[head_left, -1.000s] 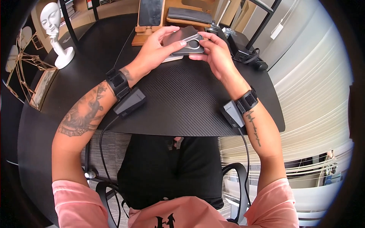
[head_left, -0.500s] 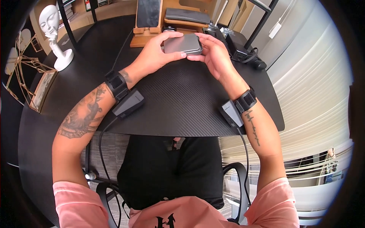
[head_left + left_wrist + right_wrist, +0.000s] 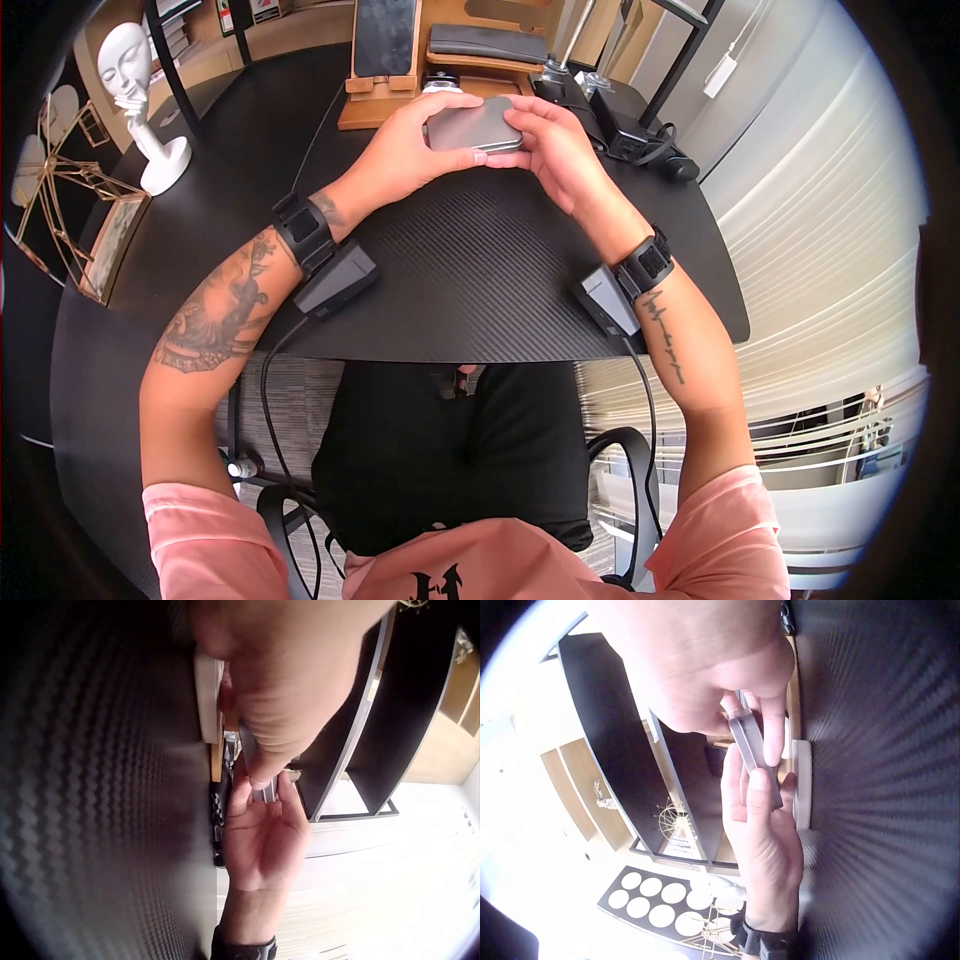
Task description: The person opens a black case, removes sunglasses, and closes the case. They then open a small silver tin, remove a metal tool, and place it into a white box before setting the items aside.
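Note:
Both hands hold a flat grey metallic case (image 3: 468,126) with rounded corners above the far part of the black desk. The left hand (image 3: 405,145) grips its left side, fingers at the far edge and thumb along the near edge. The right hand (image 3: 556,145) holds the right end, thumb on the top face and fingers at the near edge. In the right wrist view the case (image 3: 751,739) shows edge-on as two stacked layers, pressed together, between the left hand (image 3: 769,847) and right hand (image 3: 705,667). Its underside is hidden in the head view.
Behind the hands stand a wooden stand (image 3: 383,84) with a dark screen and a dark case (image 3: 487,43) on a wooden shelf. A white face sculpture (image 3: 165,165) and a gold wire ornament (image 3: 110,240) are at the left. Black devices (image 3: 625,130) lie at the back right.
The upper part of the case, earlier tilted off a lower part showing a round ring, now lies over it. The hands have moved slightly nearer, and the right thumb has come onto the top.

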Tool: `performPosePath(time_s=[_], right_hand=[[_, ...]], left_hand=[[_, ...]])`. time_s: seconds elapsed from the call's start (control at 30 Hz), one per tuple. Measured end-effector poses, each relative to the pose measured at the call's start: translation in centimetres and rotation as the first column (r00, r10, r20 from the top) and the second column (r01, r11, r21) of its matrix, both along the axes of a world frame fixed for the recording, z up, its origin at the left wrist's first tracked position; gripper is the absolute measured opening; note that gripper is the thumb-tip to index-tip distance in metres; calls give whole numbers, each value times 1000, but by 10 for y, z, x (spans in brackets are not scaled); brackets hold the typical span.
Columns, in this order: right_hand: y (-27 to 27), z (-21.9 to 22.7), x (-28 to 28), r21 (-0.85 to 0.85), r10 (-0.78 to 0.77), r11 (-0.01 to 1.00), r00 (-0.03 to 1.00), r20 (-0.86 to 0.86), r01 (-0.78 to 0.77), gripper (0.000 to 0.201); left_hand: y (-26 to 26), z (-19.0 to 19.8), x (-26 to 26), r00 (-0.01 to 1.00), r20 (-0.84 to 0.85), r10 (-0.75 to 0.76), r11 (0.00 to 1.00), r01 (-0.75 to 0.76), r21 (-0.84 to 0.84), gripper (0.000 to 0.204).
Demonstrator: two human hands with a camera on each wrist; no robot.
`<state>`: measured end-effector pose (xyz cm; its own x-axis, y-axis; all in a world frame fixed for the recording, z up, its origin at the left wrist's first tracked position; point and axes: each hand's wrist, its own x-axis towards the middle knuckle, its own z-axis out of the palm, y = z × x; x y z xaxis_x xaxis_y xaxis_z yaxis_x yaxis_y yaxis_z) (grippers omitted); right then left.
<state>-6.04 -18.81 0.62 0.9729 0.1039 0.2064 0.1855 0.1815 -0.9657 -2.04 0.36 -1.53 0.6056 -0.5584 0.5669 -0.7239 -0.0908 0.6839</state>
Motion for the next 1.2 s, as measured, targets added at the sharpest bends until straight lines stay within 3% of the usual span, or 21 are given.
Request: performPosePath(time_s=[0.13, 0.23, 0.3, 0.4, 0.5, 0.67, 1.2], right_hand=[[1, -2, -1, -8, -7, 1000, 1000, 22, 7, 30], [2, 2, -1, 12, -32, 999, 998, 56, 31, 30], [3, 3, -2, 32, -48, 998, 996, 71, 46, 31], [1, 5, -2, 35, -95, 995, 990, 102, 92, 31], [0, 2, -3, -28, -91, 995, 985, 146, 96, 31], [0, 3, 0, -36, -98, 994, 992, 79, 101, 33], [-1, 1, -1, -80, -153, 984, 983, 99, 161, 30]], left_hand=[[-1, -1, 0, 1000, 10, -6, 1000, 6, -19, 54], [-3, 2, -2, 994, -103, 27, 994, -38, -99, 47], [-4, 1, -1, 945, -325, -40, 966, -47, -253, 38], [-1, 3, 2, 932, -364, -3, 973, -82, -217, 33], [2, 4, 2, 941, -337, 26, 987, -78, -143, 34], [2, 3, 1, 938, -346, 4, 983, -67, -170, 34], [0, 4, -1, 949, -316, 6, 985, -61, -163, 34]])
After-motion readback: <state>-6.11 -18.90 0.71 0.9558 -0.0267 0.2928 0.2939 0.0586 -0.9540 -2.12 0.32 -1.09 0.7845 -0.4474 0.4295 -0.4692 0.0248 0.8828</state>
